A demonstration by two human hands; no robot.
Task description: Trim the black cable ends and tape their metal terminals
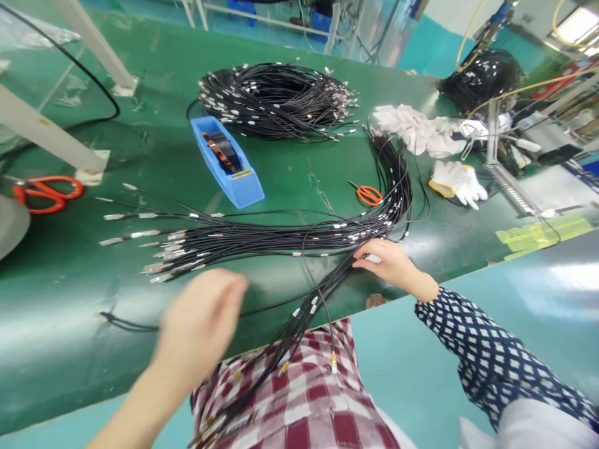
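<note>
Thin black cables (285,240) with white labels and metal ends lie in a long bundle across the table. A smaller cable bundle (304,312) branches off it and hangs over the front edge onto my checked apron (299,399). My right hand (386,262) pinches cables where the two bundles meet. Blurred and curled, my left hand (201,318) is above the table's front left; what its fingers hold, if anything, is hidden. A cable runs behind that hand to a looped black end (124,323).
Behind stands a large cable coil (281,100) beside a blue tape dispenser (229,165). Orange-handled scissors (369,195) lie near the bundle, other scissors (49,192) at left. White gloves (458,181) lie at right. Pale posts (51,128) rise at left.
</note>
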